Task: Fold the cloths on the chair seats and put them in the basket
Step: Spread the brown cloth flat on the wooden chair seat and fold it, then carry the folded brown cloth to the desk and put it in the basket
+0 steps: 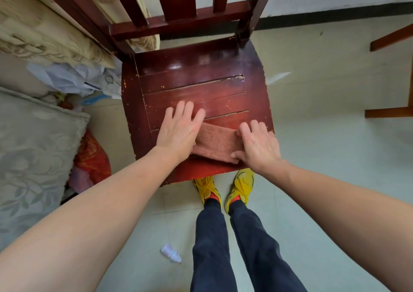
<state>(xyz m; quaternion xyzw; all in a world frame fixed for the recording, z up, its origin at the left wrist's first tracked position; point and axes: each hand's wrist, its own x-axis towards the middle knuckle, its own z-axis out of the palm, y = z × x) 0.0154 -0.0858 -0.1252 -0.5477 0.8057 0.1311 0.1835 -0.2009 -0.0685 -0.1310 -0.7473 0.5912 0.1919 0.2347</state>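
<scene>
One folded brown cloth (215, 143) lies at the front of the red wooden chair seat (196, 84). The left hand (178, 133) presses its left end, fingers (188, 109) straight and spread flat. The right hand (257, 145) rests on its right end, fingers slightly bent, gripping nothing.

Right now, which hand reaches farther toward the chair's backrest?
The left hand, flat on the folded brown cloth: its fingertips lie on the red wooden seat, beyond those of the right hand.
</scene>
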